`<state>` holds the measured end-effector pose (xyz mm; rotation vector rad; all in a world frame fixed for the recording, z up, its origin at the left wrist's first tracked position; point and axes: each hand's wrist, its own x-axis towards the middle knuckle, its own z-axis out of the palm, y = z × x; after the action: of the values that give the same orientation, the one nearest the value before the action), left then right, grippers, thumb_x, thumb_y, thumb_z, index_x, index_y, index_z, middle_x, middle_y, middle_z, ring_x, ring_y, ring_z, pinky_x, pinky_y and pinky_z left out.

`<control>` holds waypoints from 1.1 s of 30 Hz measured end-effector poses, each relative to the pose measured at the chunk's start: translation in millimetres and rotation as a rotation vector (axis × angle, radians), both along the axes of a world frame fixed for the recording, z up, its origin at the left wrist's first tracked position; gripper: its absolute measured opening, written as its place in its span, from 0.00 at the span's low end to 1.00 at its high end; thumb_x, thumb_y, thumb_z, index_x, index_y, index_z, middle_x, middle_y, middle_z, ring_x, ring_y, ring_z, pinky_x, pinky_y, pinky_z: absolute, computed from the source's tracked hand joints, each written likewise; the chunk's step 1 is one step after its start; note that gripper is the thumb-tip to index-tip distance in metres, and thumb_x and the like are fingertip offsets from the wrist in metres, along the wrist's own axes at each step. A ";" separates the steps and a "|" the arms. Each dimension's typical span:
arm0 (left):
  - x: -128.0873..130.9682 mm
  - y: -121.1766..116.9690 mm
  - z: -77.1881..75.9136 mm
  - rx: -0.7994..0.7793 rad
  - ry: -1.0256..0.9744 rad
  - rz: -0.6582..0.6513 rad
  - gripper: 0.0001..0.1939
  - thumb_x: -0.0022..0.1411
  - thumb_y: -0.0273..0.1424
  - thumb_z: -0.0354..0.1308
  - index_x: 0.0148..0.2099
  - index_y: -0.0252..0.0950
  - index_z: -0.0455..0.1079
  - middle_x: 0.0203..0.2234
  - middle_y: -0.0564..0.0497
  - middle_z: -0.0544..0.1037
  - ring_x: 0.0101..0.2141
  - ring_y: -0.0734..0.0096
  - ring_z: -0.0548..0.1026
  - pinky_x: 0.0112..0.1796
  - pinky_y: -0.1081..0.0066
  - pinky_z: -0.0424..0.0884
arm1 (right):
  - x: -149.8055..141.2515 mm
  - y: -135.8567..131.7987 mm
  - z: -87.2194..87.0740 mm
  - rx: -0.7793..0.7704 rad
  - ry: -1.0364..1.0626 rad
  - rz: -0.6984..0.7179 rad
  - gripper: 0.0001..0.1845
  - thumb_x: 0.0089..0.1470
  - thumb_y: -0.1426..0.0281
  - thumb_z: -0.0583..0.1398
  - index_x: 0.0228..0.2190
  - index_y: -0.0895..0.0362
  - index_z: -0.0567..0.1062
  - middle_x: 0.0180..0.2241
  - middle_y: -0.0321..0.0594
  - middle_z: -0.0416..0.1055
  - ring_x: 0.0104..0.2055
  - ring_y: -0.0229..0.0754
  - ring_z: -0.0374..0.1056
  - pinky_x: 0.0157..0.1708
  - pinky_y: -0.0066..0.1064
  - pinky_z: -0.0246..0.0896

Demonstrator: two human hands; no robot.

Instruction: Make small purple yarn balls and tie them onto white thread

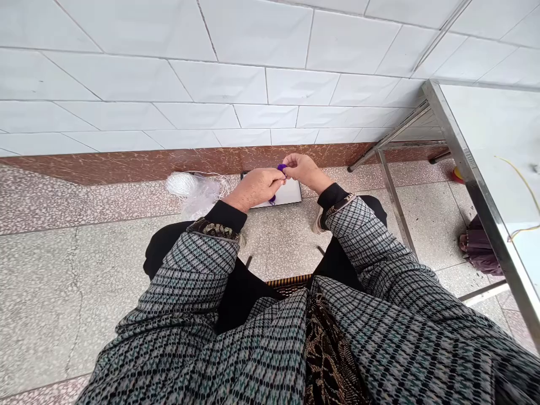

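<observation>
In front of me, above the floor, my left hand (256, 187) and my right hand (307, 170) meet with fingers pinched. Between their fingertips is a small fuzzy purple piece (282, 167) that looks like yarn; its exact shape is partly covered by the fingers. A second bit of purple (272, 199) shows just below my left hand, and I cannot tell whether it joins the first. Under both hands lies a flat white board (291, 194) with a dark edge, partly hidden by my left hand.
Left of the board, white cord (182, 184) lies with a clear plastic bag (203, 197) on the speckled floor (126, 270). A tiled wall (223, 84) rises close ahead. At right stands a metal-framed table (468, 163) with a yellow strand (521, 183) on its top.
</observation>
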<state>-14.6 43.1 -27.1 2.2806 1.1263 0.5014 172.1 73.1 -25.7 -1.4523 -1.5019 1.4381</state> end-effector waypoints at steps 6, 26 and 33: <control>-14.6 9.6 4.4 0.055 0.017 0.308 0.13 0.70 0.29 0.54 0.38 0.37 0.80 0.39 0.43 0.86 0.42 0.56 0.81 0.45 0.63 0.73 | -2.0 -8.8 6.5 -0.066 0.152 0.284 0.14 0.54 0.86 0.67 0.29 0.57 0.73 0.22 0.29 0.74 0.23 0.31 0.70 0.25 0.21 0.64; -13.2 9.1 5.4 0.045 -0.047 0.335 0.11 0.68 0.28 0.55 0.36 0.36 0.78 0.38 0.43 0.85 0.41 0.58 0.80 0.47 0.63 0.73 | 2.6 -9.0 11.8 -0.118 0.206 0.323 0.13 0.55 0.87 0.64 0.30 0.57 0.74 0.23 0.30 0.72 0.24 0.31 0.64 0.26 0.23 0.61; 4.7 -1.1 4.9 -0.154 -0.085 0.093 0.11 0.68 0.30 0.55 0.35 0.37 0.77 0.28 0.50 0.80 0.31 0.66 0.75 0.38 0.68 0.69 | 6.6 -1.8 9.8 -0.110 0.504 -0.024 0.10 0.61 0.79 0.65 0.31 0.56 0.72 0.23 0.29 0.70 0.24 0.30 0.63 0.29 0.20 0.64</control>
<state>-10.0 42.0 -22.3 2.0640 1.1903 0.5239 178.7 71.3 -15.8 -1.0509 -1.1008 1.7321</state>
